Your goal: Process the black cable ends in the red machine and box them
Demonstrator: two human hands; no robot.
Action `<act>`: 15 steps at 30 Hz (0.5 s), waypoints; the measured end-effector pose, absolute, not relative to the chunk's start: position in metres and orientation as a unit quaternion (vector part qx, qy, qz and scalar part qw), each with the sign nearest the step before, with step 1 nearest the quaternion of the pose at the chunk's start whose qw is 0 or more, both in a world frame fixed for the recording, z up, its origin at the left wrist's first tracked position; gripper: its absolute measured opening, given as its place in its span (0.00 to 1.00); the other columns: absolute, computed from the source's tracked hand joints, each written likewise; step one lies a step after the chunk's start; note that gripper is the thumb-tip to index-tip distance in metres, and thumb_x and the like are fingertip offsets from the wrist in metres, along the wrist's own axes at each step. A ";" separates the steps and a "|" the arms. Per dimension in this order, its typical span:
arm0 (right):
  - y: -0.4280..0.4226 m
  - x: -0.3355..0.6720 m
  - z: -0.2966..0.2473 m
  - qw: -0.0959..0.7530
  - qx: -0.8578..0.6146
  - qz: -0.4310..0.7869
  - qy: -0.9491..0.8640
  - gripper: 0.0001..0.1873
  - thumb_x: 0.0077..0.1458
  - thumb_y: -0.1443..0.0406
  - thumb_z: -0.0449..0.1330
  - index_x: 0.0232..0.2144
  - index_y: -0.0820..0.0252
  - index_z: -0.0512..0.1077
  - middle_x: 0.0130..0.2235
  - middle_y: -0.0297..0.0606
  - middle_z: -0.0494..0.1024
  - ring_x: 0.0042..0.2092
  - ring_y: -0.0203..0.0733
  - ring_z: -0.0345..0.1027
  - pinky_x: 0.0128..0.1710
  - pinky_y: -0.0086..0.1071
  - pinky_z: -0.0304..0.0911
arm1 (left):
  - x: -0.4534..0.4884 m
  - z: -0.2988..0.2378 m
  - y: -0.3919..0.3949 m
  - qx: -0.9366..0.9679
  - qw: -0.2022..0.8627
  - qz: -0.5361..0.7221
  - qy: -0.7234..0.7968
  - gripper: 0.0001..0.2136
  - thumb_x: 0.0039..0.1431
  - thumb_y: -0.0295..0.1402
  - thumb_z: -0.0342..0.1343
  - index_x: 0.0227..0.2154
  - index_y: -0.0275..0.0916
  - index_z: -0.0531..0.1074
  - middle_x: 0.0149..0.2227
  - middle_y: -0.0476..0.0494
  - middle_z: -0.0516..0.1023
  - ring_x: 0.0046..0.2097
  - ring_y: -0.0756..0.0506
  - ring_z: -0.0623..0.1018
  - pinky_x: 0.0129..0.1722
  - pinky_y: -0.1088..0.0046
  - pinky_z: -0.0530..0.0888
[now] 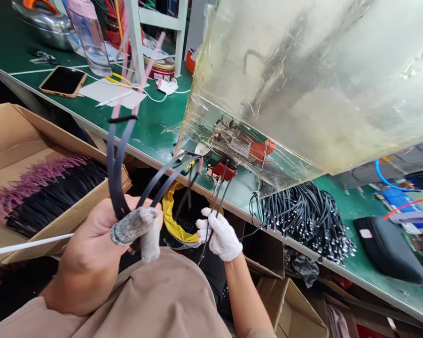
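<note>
My left hand [102, 239], with grey knitted sleeves on two fingers, is closed round several flat black cords [118, 178]. Two of these stand upward and turn pink toward their far ends, with a short dark cross-piece between them. Others slant right toward the machine, where a pink tip shows. My right hand [220, 234], in a white glove, pinches thin dark cords [215, 206] that run up to a small red machine part [223, 171] at the table's edge. A clear plastic shield [246, 141] hangs over that machine. Exactly how the cords meet the red part is unclear.
A cardboard box [28, 126] at left holds pink-and-black cords [56, 197]. A yellow-rimmed bin [171, 220] sits below the table edge. To the right lie a heap of black cords [303, 216] and a black padded object [387, 249]. A phone [63, 80] and bottle [91, 42] stand left.
</note>
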State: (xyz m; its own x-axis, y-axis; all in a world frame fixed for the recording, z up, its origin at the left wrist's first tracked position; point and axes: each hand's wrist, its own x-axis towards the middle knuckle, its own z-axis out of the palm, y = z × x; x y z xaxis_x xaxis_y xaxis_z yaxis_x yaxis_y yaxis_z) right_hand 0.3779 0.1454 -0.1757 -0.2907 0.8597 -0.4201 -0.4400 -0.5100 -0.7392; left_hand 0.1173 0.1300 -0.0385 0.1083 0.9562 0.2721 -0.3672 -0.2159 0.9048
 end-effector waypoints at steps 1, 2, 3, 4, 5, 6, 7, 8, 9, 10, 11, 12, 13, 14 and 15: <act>0.148 0.373 -0.175 0.429 -0.410 0.767 -0.244 0.28 0.52 0.53 0.72 0.49 0.58 0.69 0.33 0.39 0.82 0.27 0.39 0.75 0.25 0.31 0.74 | 0.119 -0.034 0.131 0.500 0.538 0.620 0.276 0.15 0.56 0.47 0.66 0.19 0.46 0.80 0.13 0.49 0.73 0.14 0.49 0.68 0.11 0.74 0.61; 0.151 0.370 -0.171 0.436 -0.403 0.767 -0.243 0.27 0.52 0.53 0.73 0.48 0.58 0.69 0.33 0.37 0.82 0.27 0.38 0.75 0.24 0.30 0.74 | 0.121 -0.031 0.134 0.499 0.525 0.636 0.267 0.13 0.56 0.46 0.67 0.20 0.47 0.81 0.13 0.49 0.74 0.14 0.49 0.69 0.10 0.74 0.61; 0.157 0.367 -0.164 0.442 -0.396 0.766 -0.246 0.26 0.53 0.54 0.72 0.48 0.58 0.69 0.32 0.36 0.82 0.27 0.37 0.75 0.25 0.30 0.74 | 0.125 -0.030 0.137 0.495 0.519 0.645 0.266 0.12 0.56 0.45 0.67 0.21 0.47 0.81 0.14 0.49 0.74 0.14 0.49 0.69 0.10 0.75 0.61; 0.164 0.365 -0.156 0.447 -0.387 0.766 -0.251 0.24 0.54 0.54 0.71 0.47 0.58 0.70 0.32 0.36 0.81 0.27 0.36 0.74 0.25 0.29 0.73 | 0.128 -0.030 0.142 0.487 0.520 0.648 0.270 0.13 0.55 0.45 0.68 0.20 0.47 0.81 0.13 0.49 0.74 0.14 0.50 0.69 0.10 0.76 0.61; 0.173 0.364 -0.147 0.454 -0.377 0.766 -0.255 0.22 0.55 0.55 0.71 0.46 0.58 0.70 0.31 0.34 0.80 0.27 0.35 0.73 0.25 0.28 0.73 | 0.132 -0.030 0.146 0.483 0.529 0.642 0.273 0.14 0.55 0.46 0.68 0.19 0.46 0.80 0.13 0.49 0.73 0.14 0.50 0.69 0.10 0.76 0.61; 0.183 0.364 -0.138 0.459 -0.365 0.768 -0.257 0.20 0.56 0.56 0.70 0.44 0.59 0.70 0.30 0.33 0.78 0.26 0.34 0.72 0.24 0.27 0.72 | 0.134 -0.032 0.150 0.482 0.540 0.632 0.275 0.16 0.55 0.47 0.68 0.17 0.44 0.80 0.12 0.48 0.72 0.13 0.50 0.69 0.10 0.77 0.62; 0.193 0.363 -0.130 0.462 -0.352 0.772 -0.258 0.18 0.56 0.56 0.70 0.42 0.60 0.70 0.29 0.32 0.77 0.26 0.33 0.70 0.24 0.26 0.70 | 0.135 -0.034 0.153 0.481 0.549 0.625 0.276 0.18 0.54 0.48 0.68 0.16 0.43 0.79 0.12 0.47 0.72 0.14 0.50 0.69 0.10 0.77 0.63; 0.202 0.362 -0.124 0.463 -0.338 0.778 -0.257 0.18 0.55 0.57 0.71 0.40 0.60 0.70 0.29 0.31 0.75 0.25 0.32 0.68 0.23 0.25 0.69 | 0.136 -0.036 0.155 0.482 0.557 0.618 0.274 0.18 0.53 0.48 0.69 0.16 0.42 0.79 0.12 0.47 0.72 0.14 0.50 0.69 0.10 0.77 0.63; 0.209 0.362 -0.121 0.463 -0.324 0.785 -0.255 0.17 0.54 0.59 0.71 0.39 0.60 0.70 0.29 0.30 0.74 0.25 0.31 0.67 0.23 0.24 0.68 | 0.136 -0.038 0.157 0.482 0.563 0.614 0.271 0.18 0.51 0.49 0.70 0.16 0.42 0.79 0.13 0.46 0.73 0.14 0.50 0.70 0.11 0.78 0.64; 0.214 0.361 -0.121 0.464 -0.313 0.789 -0.253 0.18 0.53 0.59 0.72 0.39 0.61 0.70 0.29 0.30 0.74 0.25 0.30 0.66 0.23 0.24 0.68 | 0.135 -0.040 0.158 0.479 0.565 0.614 0.272 0.18 0.51 0.48 0.70 0.16 0.41 0.79 0.13 0.45 0.73 0.15 0.50 0.70 0.11 0.79 0.64; 0.215 0.360 -0.123 0.464 -0.310 0.790 -0.253 0.19 0.53 0.60 0.73 0.39 0.61 0.70 0.30 0.30 0.74 0.25 0.30 0.67 0.24 0.24 0.68 | 0.134 -0.041 0.158 0.475 0.566 0.615 0.275 0.18 0.50 0.48 0.71 0.16 0.41 0.79 0.14 0.45 0.74 0.15 0.50 0.71 0.11 0.79 0.65; 0.213 0.359 -0.129 0.467 -0.314 0.787 -0.254 0.20 0.52 0.59 0.73 0.41 0.61 0.71 0.31 0.31 0.75 0.26 0.31 0.68 0.25 0.25 0.69 | 0.132 -0.042 0.158 0.468 0.566 0.618 0.278 0.18 0.49 0.48 0.72 0.16 0.41 0.79 0.14 0.45 0.74 0.15 0.50 0.71 0.11 0.80 0.65; 0.208 0.358 -0.136 0.472 -0.325 0.779 -0.255 0.21 0.52 0.58 0.73 0.43 0.61 0.71 0.32 0.32 0.77 0.27 0.32 0.69 0.26 0.27 0.71 | 0.131 -0.043 0.159 0.462 0.565 0.622 0.283 0.18 0.48 0.48 0.72 0.15 0.40 0.79 0.14 0.45 0.74 0.15 0.50 0.71 0.11 0.80 0.65; 0.200 0.357 -0.145 0.474 -0.343 0.770 -0.255 0.22 0.53 0.56 0.72 0.44 0.61 0.71 0.33 0.34 0.78 0.28 0.34 0.71 0.26 0.29 0.73 | 0.130 -0.043 0.159 0.457 0.564 0.625 0.288 0.18 0.47 0.48 0.73 0.15 0.40 0.78 0.13 0.45 0.73 0.15 0.50 0.71 0.11 0.81 0.65; 0.191 0.356 -0.155 0.473 -0.363 0.762 -0.253 0.24 0.53 0.55 0.72 0.45 0.61 0.71 0.33 0.36 0.79 0.29 0.36 0.73 0.27 0.31 0.74 | 0.129 -0.043 0.159 0.452 0.562 0.627 0.293 0.19 0.47 0.48 0.73 0.14 0.40 0.78 0.13 0.46 0.72 0.14 0.51 0.70 0.11 0.81 0.64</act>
